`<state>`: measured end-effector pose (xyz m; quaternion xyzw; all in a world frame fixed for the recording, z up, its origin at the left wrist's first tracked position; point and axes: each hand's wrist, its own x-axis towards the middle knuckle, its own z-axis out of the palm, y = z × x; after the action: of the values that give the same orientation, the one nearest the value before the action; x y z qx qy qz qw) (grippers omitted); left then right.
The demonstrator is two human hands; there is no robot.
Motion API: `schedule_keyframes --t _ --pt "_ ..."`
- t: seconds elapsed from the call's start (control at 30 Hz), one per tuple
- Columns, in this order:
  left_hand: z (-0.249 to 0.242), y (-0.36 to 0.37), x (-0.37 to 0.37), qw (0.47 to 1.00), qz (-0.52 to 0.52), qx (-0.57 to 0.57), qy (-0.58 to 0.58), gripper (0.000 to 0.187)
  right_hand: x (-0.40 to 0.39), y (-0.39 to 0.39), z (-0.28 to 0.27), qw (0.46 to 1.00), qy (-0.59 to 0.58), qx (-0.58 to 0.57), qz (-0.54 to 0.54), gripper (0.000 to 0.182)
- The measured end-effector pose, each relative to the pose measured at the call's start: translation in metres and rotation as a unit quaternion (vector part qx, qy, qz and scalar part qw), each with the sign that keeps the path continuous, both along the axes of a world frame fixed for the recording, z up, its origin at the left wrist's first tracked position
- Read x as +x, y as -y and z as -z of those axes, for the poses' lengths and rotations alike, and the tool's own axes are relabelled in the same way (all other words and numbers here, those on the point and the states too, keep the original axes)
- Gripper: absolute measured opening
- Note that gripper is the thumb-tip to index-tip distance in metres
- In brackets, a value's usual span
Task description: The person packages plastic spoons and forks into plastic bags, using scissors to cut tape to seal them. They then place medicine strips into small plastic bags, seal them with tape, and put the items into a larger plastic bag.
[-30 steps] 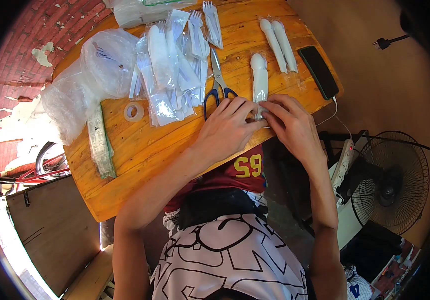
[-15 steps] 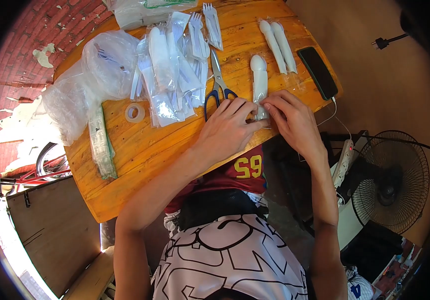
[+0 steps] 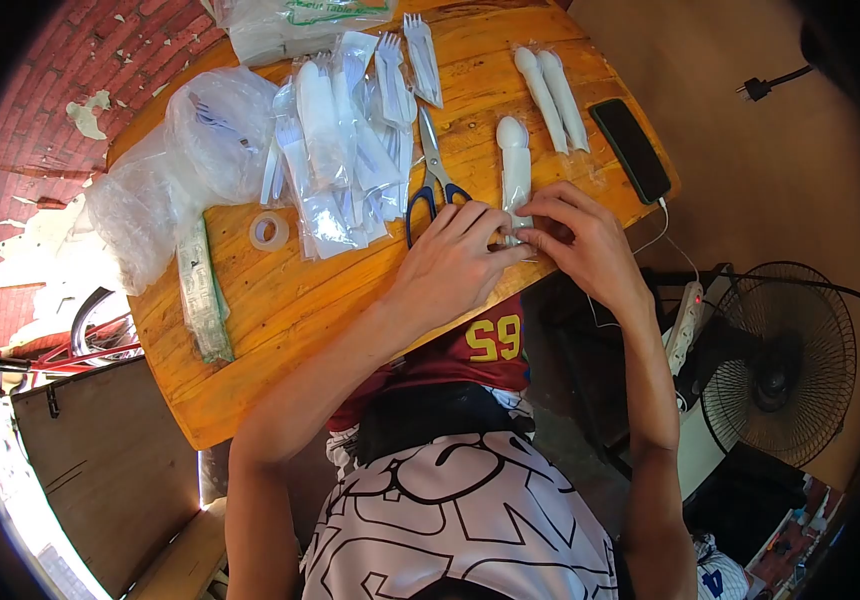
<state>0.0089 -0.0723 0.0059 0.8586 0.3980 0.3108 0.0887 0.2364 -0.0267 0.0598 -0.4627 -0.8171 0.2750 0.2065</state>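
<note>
A white plastic spoon with a napkin-like wrap in a clear sleeve lies near the table's front edge, its bowl pointing away from me. My left hand is closed on the lower end of its sleeve, thumb against the near edge. From the right, my right hand pinches that same end with bent thumb and forefinger. The fingers partly hide the sleeve's end. Beside my left hand lie scissors with dark blue handles, blades slightly apart and pointing away.
Two wrapped spoons and a phone on a white cable lie at the right. Packed forks and spoons are heaped left of the scissors. A tape roll, clear bags and a long green-edged packet lie further left.
My right fingers have shifted slightly at the sleeve's lower end, with the forefinger and thumb now further apart. The whole view has tilted a little. My left hand stays nearly in place.
</note>
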Motion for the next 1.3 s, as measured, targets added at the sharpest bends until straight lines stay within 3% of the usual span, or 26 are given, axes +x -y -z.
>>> schedule_keyframes --t 0.6,0.9,1.1,1.3 --pt "0.003 0.002 -0.005 0.997 -0.027 -0.017 0.075 0.036 0.004 0.001 -0.006 0.999 -0.008 -0.045 -0.016 0.029" --pt "-0.002 0.000 0.000 0.998 -0.025 -0.002 0.050 0.039 0.008 -0.002 0.002 0.999 -0.040 -0.016 -0.016 0.021" --pt "0.000 0.001 -0.001 0.998 -0.023 0.005 0.052 0.037 -0.003 0.004 0.009 0.999 -0.021 0.026 0.035 0.018" --pt "-0.004 0.003 -0.001 0.999 -0.021 0.000 0.039 0.037 -0.005 -0.003 0.014 0.994 -0.053 0.016 0.093 0.026"
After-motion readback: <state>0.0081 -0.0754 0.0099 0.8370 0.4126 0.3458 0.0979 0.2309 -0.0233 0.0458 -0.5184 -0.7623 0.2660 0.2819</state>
